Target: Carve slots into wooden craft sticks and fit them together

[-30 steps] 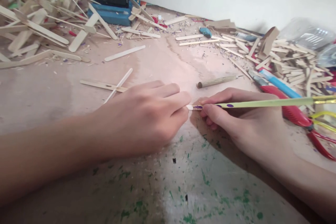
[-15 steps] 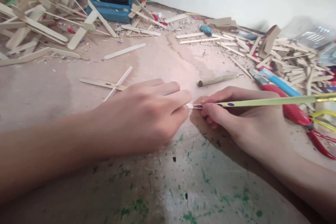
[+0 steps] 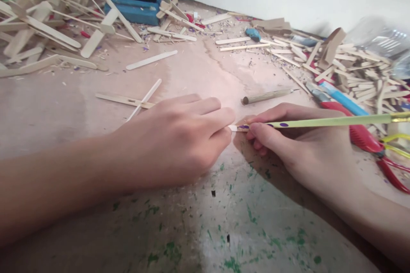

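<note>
My left hand (image 3: pixel 182 136) is closed, its fingertips pinching a small pale wooden stick (image 3: pixel 233 128) whose end pokes out at the right. Most of that stick is hidden behind the fingers. Between thumb and forefinger, my right hand (image 3: pixel 288 136) grips a paintbrush (image 3: pixel 333 122) with a pale green handle and purple spots. The brush's metal collar points right, and its bristles are out of view. Its thin handle end meets the tip of the stick. Left of my left hand, a thin white stick (image 3: pixel 150 92) lies across a slotted craft stick (image 3: pixel 118 99).
Beyond my right hand lies a wooden-handled needle tool (image 3: pixel 269 96). Red-handled pliers (image 3: pixel 365 138) and a blue-handled tool (image 3: pixel 344 98) rest at right, near a heap of cut stick pieces (image 3: pixel 361 81). Craft sticks (image 3: pixel 41 25) pile up far left beside a blue stand (image 3: pixel 134 10).
The view has shifted very slightly. Both hands, the stick and the paintbrush hold nearly the same places.
</note>
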A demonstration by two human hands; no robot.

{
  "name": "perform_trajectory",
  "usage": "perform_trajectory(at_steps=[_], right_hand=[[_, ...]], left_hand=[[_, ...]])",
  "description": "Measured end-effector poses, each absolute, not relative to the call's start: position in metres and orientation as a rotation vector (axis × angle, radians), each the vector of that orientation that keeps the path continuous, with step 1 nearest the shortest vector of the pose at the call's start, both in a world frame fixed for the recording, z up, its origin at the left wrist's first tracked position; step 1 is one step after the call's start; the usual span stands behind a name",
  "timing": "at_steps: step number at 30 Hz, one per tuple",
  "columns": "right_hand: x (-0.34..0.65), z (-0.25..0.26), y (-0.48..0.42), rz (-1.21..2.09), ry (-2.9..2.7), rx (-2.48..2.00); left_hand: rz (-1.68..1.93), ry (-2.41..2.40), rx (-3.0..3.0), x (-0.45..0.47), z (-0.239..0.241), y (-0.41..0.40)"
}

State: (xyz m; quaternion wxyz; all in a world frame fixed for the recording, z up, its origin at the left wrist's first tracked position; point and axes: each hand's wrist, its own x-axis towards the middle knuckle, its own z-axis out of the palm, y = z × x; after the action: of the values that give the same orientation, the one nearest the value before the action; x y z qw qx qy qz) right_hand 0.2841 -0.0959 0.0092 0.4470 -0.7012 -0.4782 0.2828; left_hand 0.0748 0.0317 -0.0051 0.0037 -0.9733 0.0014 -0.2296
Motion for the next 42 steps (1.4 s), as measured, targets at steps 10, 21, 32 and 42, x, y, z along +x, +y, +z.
perform_trajectory(at_steps=[10,21,32,42], right_hand=[[0.2817,0.0119,-0.0967,0.708,-1.148,-1.749],[0.2838,0.0090,-0.0960,0.703,-1.162,-1.728],[0.2852,0.0090,-0.0957,0.636,-1.201,-1.762],[0.2857,0.0059,-0.0970,0.623,-1.220,-1.721]], left_hand=[[-0.711,0.008,-3.046,0.0743,-0.0047,0.0326],[-0.710,0.025,-3.060,0.0756,-0.0026,0.0334],[-0.707,0.002,-3.042,0.0759,-0.0048,0.0314],[-0.729,0.002,-3.042,0.0747,-0.0051,0.0320]])
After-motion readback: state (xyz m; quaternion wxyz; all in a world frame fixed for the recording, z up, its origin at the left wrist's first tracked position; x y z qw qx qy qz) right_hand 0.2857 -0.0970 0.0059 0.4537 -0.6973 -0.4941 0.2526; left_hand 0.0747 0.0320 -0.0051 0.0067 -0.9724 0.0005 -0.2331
